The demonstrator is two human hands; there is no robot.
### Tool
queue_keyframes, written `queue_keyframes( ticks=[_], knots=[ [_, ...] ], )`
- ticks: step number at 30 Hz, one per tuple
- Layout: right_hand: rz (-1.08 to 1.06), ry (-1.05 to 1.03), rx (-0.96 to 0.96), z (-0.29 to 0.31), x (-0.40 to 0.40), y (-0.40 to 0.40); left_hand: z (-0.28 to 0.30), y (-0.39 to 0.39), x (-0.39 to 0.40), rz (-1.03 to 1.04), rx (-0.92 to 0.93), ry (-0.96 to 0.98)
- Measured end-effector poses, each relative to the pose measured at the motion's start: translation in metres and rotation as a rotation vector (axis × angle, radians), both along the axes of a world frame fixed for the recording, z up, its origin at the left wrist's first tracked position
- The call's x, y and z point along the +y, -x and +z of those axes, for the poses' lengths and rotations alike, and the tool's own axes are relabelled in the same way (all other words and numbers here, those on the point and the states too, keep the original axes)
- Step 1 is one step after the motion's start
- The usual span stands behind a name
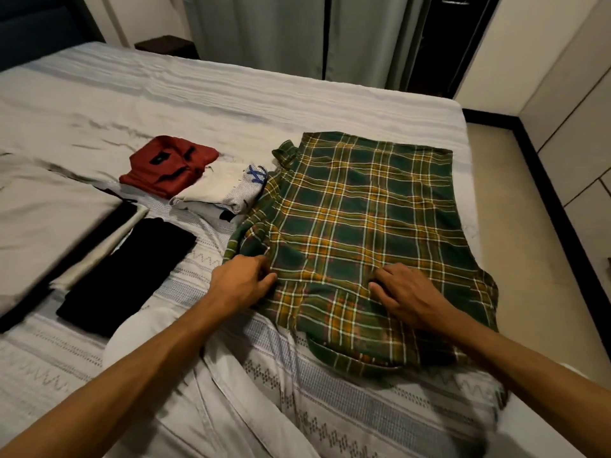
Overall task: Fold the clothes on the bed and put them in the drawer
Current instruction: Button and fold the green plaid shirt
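Grey-green curtains [264, 31] are hanging behind my bed, a dark gap [443, 41] showing beside them. A dark woven box [165, 46] is sitting by the far bedside. Cream cabinet doors [575, 127] are lining my right, above a black skirting strip [555, 193] and beige floor [502, 180].

Green-and-yellow plaid shirt [363, 233], red top [165, 165], black garment [129, 272]

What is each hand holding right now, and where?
Left hand pinches the plaid shirt at its left edge, near the sleeve fold. Right hand rests on its lower middle, gripping nothing.
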State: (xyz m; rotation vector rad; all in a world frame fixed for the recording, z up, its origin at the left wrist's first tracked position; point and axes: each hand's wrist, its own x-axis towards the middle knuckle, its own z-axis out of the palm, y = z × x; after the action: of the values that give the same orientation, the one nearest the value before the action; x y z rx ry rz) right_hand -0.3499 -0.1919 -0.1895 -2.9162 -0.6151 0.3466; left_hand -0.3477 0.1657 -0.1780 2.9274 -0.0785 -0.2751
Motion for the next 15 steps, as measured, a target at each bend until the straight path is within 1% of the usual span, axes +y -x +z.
queue_keyframes(
  ticks=[3, 4, 5, 6, 7, 9, 10, 13, 15],
  knots=[
    [0.033, -0.051, -0.004, 0.012, 0.017, -0.038, 0.005, -0.005, 0.014, 0.212, -0.179, -0.009],
    [0.047, -0.074, 0.002, 0.016, 0.024, -0.052, 0.006, -0.004, 0.02, 0.3, -0.217, 0.021],
    [0.068, -0.091, 0.009, 0.02, 0.034, -0.068, 0.005, -0.004, 0.028, 0.398, -0.206, 0.071],
    [0.095, -0.098, 0.009, 0.024, 0.047, -0.083, 0.002, -0.003, 0.035, 0.483, -0.15, 0.144],
    [0.128, -0.094, 0.0, 0.026, 0.06, -0.099, -0.002, -0.004, 0.042, 0.541, -0.052, 0.224],
    [0.183, -0.08, -0.037, 0.03, 0.089, -0.128, -0.008, -0.005, 0.047, 0.554, 0.17, 0.353],
    [0.202, -0.074, -0.058, 0.033, 0.108, -0.143, -0.01, -0.008, 0.049, 0.535, 0.223, 0.377],
    [0.231, -0.046, -0.092, 0.038, 0.164, -0.18, -0.014, -0.017, 0.052, 0.524, 0.204, 0.399],
    [0.279, -0.046, -0.086, 0.038, 0.199, -0.195, -0.016, -0.025, 0.054, 0.606, 0.24, 0.528]
  ],
)
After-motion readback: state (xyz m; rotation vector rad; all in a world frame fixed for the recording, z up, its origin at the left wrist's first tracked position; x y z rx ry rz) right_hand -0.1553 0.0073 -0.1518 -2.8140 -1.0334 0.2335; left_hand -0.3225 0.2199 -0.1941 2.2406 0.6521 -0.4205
